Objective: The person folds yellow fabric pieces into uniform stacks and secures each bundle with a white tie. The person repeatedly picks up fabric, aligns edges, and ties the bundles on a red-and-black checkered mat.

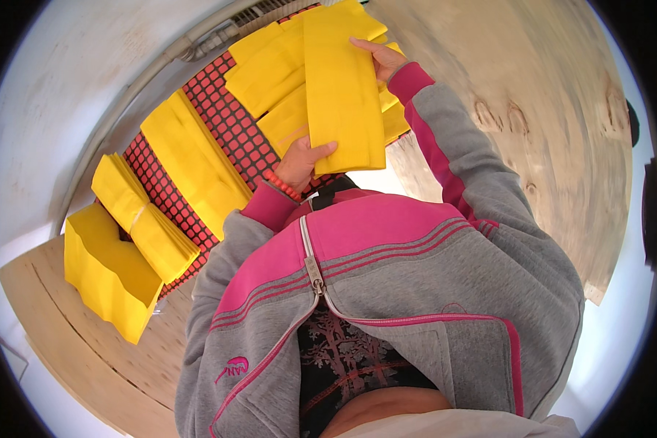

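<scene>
A long flat yellow folded sheet (345,102), cloth or paper, is held up between my two hands. My left hand (303,162), with a red bead bracelet at the wrist, grips its near left corner, thumb on top. At the far right edge my right hand (382,57) pinches the same sheet, its thumb on the face and the other fingers mostly hidden. Beneath and beside it lie several more yellow folded pieces (266,82), overlapping one another on a red-and-black checked cloth (230,120).
Left of my hands, a yellow folded stack (193,164) lies across the checked cloth. Further left are a yellow bundle (142,215) banded at its middle and a loose yellow piece (106,270). A wooden board (533,146) extends on the right; a pale wall curves along the left.
</scene>
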Available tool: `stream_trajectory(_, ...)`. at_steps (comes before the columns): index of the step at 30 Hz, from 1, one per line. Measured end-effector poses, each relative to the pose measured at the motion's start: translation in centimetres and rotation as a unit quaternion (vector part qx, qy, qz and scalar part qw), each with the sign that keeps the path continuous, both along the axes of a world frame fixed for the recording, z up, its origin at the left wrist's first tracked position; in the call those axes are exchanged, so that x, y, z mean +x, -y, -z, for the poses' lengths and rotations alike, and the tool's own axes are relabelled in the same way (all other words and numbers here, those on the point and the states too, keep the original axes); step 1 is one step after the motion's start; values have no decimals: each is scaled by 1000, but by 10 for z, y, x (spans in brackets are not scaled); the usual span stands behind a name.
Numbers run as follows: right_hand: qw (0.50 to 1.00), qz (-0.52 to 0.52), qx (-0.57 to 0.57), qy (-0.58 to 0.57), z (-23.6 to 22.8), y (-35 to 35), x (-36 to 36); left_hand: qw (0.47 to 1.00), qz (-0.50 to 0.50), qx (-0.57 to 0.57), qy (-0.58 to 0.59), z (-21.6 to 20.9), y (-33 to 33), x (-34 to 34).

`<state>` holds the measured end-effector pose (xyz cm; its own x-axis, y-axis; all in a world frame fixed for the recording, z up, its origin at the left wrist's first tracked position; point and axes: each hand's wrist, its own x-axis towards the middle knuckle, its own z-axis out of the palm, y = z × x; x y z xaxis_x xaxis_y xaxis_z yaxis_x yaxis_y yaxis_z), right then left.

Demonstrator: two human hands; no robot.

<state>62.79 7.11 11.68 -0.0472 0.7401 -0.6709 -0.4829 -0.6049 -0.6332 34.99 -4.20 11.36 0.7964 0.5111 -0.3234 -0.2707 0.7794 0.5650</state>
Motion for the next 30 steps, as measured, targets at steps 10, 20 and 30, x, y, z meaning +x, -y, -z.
stream_trajectory(10, 976, -129, 176, 12, -17, -30, -137, 973, -142, 92, -157, 0, 48, -112)
stream_trajectory(20, 945, -291, 149, -11, 26, -32, -323, 924, -332, 25, -189, 26, 127, -204)
stream_trajectory(30, 950, -291, 112, 18, 69, -42, -352, 916, -343, -31, -208, 54, 127, -235)
